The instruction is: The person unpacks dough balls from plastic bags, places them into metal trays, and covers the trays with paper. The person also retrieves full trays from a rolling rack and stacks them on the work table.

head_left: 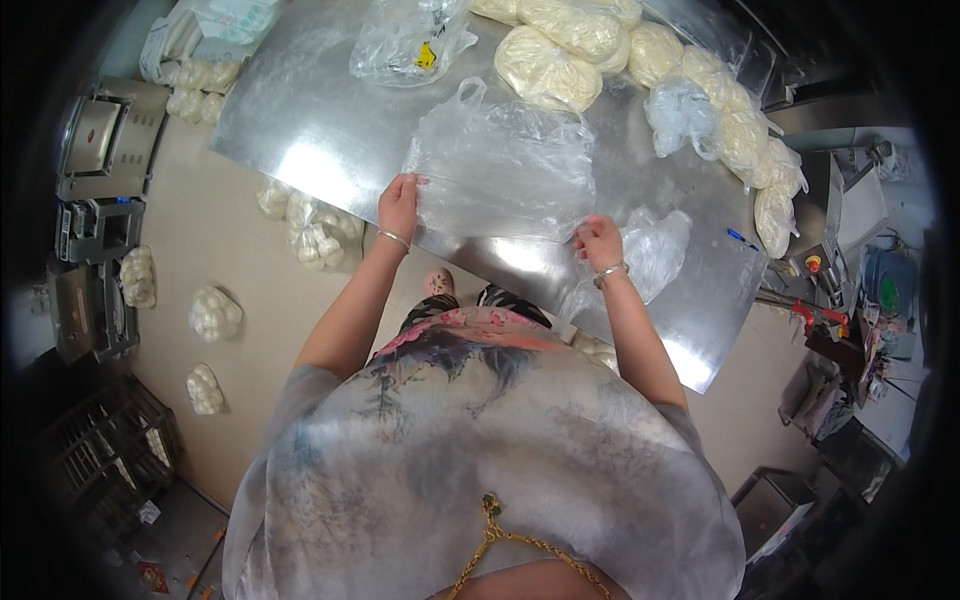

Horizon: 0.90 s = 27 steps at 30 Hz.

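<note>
A clear plastic bag [505, 165] lies spread on the steel table [285, 100], one handle loop pointing to the far side. At its near left corner my left hand [398, 208] is closed, pinching the edge. My right hand [600, 240] grips the near right corner with bent fingers. The bag looks flat, with nothing visible inside. Just right of my right hand rests another crumpled clear bag [650, 255].
Bags of pale yellow food [550, 70] line the table's far and right sides. A clear bag with a yellow mark [415, 45], a bluish bag [685, 115] and a blue pen [742, 239] also lie there. Filled bags [215, 313] sit on the floor at left.
</note>
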### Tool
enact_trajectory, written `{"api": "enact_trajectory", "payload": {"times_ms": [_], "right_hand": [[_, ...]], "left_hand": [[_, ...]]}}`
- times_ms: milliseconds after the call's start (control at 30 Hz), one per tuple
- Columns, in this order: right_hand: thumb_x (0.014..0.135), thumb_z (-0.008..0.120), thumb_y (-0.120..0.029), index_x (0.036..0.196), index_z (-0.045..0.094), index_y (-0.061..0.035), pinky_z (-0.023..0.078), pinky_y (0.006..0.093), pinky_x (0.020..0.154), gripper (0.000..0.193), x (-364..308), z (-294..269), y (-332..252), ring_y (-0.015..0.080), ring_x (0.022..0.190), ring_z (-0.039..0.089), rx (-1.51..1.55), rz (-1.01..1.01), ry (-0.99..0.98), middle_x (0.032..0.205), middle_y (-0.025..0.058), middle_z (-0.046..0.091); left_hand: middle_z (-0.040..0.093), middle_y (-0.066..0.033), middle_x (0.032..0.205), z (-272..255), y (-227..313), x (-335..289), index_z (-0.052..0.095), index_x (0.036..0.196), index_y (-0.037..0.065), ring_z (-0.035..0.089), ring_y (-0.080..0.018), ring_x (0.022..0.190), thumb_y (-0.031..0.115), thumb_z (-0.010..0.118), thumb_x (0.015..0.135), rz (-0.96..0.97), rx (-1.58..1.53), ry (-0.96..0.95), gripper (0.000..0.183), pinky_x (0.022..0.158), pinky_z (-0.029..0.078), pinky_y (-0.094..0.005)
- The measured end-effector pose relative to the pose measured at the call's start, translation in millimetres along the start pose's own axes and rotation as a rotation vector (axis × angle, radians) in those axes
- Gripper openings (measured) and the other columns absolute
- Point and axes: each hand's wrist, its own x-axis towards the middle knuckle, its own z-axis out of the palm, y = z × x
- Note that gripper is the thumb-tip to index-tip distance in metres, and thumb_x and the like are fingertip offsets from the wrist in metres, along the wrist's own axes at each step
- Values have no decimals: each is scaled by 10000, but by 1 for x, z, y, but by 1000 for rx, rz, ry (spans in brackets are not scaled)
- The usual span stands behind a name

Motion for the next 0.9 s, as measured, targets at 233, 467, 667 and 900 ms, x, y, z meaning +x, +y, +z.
{"api": "enact_trajectory", "payload": {"times_ms": [233, 467, 667, 900], "right_hand": [[773, 555, -56, 983, 542, -34, 476, 308, 709, 212, 10, -13, -24, 214, 807, 589, -362, -506, 138, 888, 105, 595], [735, 615, -92, 1030, 556, -63, 402, 376, 884, 302, 29, 58, -66, 290, 1024, 505, -621, -923, -42, 1078, 141, 544], [756, 608, -131, 928, 561, -68, 433, 373, 780, 190, 27, 106, -104, 256, 919, 561, -625, -753, -300, 863, 122, 617], [799, 533, -141, 851, 523, -29, 457, 356, 586, 124, -53, 106, -140, 253, 551, 572, -532, -429, -762, 672, 117, 594]], "left_hand": [[365, 81, 572, -4, -10, 2, 655, 845, 70, 306, -24, 532, 244, 446, 926, 5, 22, -9, 284, 482, 269, -193], [376, 82, 569, -5, -4, -5, 657, 868, 77, 312, -20, 528, 247, 445, 929, 23, 50, -93, 279, 480, 280, -189], [454, 61, 641, -5, 15, -12, 629, 942, 63, 382, -32, 593, 273, 455, 924, 17, 134, -231, 273, 542, 336, -183], [512, -126, 1085, -22, 129, -44, 428, 1207, 56, 529, -235, 1007, 160, 730, 672, 683, 493, -188, 623, 866, 415, -338]]}}
